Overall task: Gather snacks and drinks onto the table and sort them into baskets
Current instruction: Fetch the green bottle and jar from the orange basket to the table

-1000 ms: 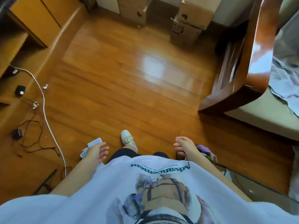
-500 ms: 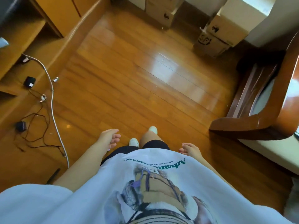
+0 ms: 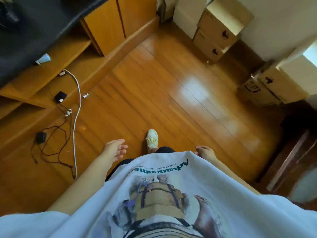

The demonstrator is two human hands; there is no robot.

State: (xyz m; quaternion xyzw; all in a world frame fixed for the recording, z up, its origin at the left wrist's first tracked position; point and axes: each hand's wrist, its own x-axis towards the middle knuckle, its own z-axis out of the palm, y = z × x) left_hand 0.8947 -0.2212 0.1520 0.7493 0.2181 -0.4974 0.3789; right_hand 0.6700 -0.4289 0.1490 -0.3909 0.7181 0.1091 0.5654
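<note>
Snacks, drinks and baskets are nowhere in this view. The left hand [image 3: 114, 150] hangs relaxed with loose fingers, grasping nothing; the right hand [image 3: 205, 152], half behind the white T-shirt [image 3: 171, 194], seems released too. The shirt reads "Advancement". One white shoe [image 3: 152, 138] stands on the wooden floor [image 3: 163, 103]. Cardboard boxes [image 3: 217, 36] stand by the wall; cables [image 3: 75, 121] lie at left.

Left hand [image 3: 114, 150], right hand [image 3: 205, 152] relaxed, empty.

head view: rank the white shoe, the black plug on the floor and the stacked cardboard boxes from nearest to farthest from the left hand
1. White shoe, just right of the left hand.
2. Black plug, on the floor to the left.
3. Cardboard boxes, far ahead by the wall.
</note>
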